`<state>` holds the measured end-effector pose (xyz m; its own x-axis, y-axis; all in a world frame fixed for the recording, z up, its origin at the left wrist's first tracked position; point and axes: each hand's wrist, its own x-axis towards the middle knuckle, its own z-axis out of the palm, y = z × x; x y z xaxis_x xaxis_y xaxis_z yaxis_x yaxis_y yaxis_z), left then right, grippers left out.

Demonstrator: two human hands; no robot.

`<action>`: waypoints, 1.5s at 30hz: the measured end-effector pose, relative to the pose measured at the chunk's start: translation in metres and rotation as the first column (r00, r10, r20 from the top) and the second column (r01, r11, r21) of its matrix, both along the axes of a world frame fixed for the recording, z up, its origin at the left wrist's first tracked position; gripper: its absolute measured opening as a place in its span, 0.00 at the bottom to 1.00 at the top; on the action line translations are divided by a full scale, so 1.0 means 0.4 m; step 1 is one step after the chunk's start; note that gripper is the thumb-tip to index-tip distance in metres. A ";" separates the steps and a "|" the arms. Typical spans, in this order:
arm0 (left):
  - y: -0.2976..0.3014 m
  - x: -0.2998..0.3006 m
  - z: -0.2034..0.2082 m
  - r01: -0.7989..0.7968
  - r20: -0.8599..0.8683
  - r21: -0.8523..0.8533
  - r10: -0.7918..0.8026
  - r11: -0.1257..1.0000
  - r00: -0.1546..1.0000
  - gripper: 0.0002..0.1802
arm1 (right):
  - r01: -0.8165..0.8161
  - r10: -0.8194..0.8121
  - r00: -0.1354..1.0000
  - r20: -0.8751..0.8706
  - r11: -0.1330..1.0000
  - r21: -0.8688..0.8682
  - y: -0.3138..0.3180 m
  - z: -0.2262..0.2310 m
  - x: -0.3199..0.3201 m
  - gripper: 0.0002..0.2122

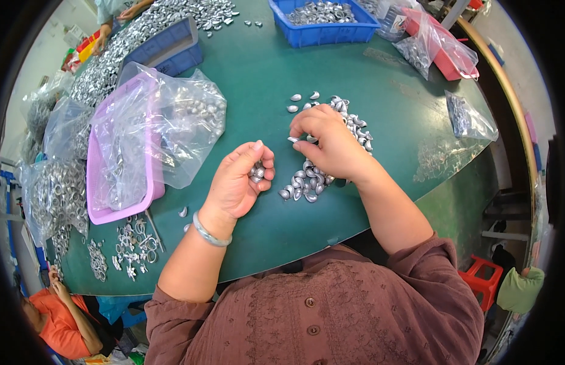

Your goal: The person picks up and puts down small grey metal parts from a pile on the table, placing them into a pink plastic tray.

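Several small silver, shell-shaped metal pieces lie cupped in my left hand, its fingers curled around them. My right hand is over a pile of similar silver pieces on the green table. Between its thumb and fingertips it pinches one silver piece. Part of the pile is hidden under my right hand and wrist. A few loose pieces rest just beyond my right fingers. Another loose piece is near my left wrist, which wears a pale bangle.
On the left stands a lilac basket with clear plastic bags. Metal rings and small parts lie nearer. Blue bins and a red bin stand farther back. Other people's hands work at the far left.
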<state>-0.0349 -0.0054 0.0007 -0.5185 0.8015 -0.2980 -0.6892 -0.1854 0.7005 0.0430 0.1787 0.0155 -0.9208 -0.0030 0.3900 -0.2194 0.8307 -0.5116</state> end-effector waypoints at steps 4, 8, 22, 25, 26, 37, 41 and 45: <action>0.000 0.007 0.014 0.031 -0.018 -0.079 -0.032 0.996 0.999 0.10 | 0.037 0.205 0.961 0.185 0.568 -0.822 -0.019 0.016 0.003 0.09; 0.003 0.023 0.026 0.067 -0.044 -0.086 -0.071 0.994 0.997 0.10 | -0.062 0.326 0.945 0.036 0.287 -0.956 -0.021 0.009 0.003 0.10; 0.001 0.032 0.027 0.034 -0.043 -0.055 -0.036 0.998 0.998 0.10 | -0.066 0.359 0.932 0.039 0.276 -0.959 -0.037 0.002 0.001 0.09; 0.001 0.028 0.026 0.037 -0.039 -0.043 -0.038 0.998 0.998 0.10 | -0.058 0.330 0.942 0.052 0.313 -0.948 -0.036 0.001 0.001 0.08; -0.001 0.031 0.026 0.036 -0.039 -0.041 -0.037 0.999 0.999 0.10 | -0.056 0.323 0.945 0.057 0.328 -0.943 -0.038 0.001 0.003 0.08; 0.000 0.026 0.019 -0.019 -0.015 0.001 0.019 1.000 1.000 0.09 | -0.187 0.300 0.953 -0.036 0.492 -0.850 -0.032 -0.007 -0.005 0.09; -0.001 0.033 0.018 -0.023 -0.015 -0.006 0.023 1.000 1.000 0.07 | -0.213 0.311 0.950 -0.041 0.543 -0.813 -0.037 -0.004 0.005 0.09; 0.004 0.030 0.023 -0.034 -0.074 -0.026 0.032 0.999 0.997 0.05 | -0.209 0.306 0.951 -0.038 0.549 -0.810 -0.035 0.000 0.001 0.08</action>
